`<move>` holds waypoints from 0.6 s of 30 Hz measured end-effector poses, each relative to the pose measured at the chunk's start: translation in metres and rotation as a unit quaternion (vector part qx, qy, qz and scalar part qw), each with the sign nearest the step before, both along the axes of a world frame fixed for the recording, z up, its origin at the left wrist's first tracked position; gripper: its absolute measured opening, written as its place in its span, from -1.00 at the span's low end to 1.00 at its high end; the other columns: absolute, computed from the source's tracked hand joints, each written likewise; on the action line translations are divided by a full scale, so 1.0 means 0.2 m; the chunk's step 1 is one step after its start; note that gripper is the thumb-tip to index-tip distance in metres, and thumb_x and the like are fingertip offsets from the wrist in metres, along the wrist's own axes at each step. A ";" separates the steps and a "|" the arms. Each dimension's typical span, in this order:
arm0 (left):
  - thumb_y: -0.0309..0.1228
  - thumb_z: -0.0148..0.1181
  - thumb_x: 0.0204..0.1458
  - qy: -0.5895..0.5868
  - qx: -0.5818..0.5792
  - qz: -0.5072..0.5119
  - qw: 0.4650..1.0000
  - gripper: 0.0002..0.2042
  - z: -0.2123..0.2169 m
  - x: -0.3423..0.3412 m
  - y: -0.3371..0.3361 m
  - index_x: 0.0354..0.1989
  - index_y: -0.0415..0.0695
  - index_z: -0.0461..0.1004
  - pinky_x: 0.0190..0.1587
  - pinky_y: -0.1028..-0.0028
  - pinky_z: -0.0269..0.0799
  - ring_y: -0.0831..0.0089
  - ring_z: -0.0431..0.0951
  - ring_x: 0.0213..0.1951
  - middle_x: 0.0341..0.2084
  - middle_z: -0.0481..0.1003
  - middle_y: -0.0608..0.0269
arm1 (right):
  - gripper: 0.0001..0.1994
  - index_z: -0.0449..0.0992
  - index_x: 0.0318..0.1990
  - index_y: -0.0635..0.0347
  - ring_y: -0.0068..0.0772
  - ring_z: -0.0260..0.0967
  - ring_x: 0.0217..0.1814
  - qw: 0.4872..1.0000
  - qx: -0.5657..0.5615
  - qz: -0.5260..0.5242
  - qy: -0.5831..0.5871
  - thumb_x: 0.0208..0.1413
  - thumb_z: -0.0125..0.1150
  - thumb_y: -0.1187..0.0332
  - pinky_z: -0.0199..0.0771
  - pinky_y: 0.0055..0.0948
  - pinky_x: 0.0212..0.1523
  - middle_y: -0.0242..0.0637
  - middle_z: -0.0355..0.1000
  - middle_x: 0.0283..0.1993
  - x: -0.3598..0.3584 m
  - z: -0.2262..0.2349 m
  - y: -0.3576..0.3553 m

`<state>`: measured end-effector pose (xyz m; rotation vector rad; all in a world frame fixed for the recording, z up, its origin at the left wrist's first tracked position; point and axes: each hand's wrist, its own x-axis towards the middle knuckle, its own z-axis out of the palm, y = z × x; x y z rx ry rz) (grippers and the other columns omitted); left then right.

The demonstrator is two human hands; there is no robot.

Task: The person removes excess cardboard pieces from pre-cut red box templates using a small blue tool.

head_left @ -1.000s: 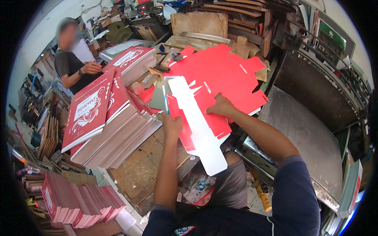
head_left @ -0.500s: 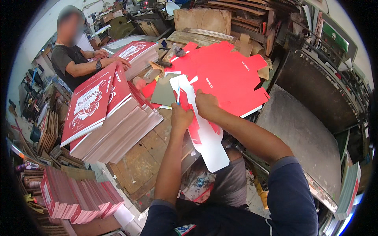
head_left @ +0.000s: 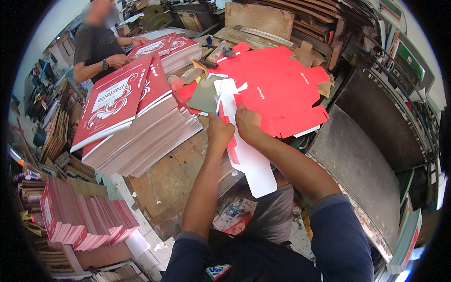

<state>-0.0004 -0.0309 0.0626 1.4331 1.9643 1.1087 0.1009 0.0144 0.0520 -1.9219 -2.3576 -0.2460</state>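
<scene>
Both hands have slid up the white die-cut card blank since half a second ago. Now the left hand and right hand pinch its upper part side by side, with its lower end hanging toward the body. Flat red box blanks lie just behind. At left there's a tilted pile of red printed sheets with white labels.
</scene>
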 end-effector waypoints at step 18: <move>-0.54 0.28 -0.19 -0.015 -0.048 0.006 0.999 -0.39 0.03 -0.01 -0.10 0.04 -0.40 0.09 0.01 0.12 0.47 -0.20 0.51 -0.04 -0.07 0.42 -0.37 | -0.30 0.23 0.11 0.32 -0.01 0.53 -0.08 0.988 -0.118 -0.019 0.097 -0.21 0.44 0.28 0.57 -0.14 -0.18 -0.04 0.53 -0.13 0.25 0.19 -0.02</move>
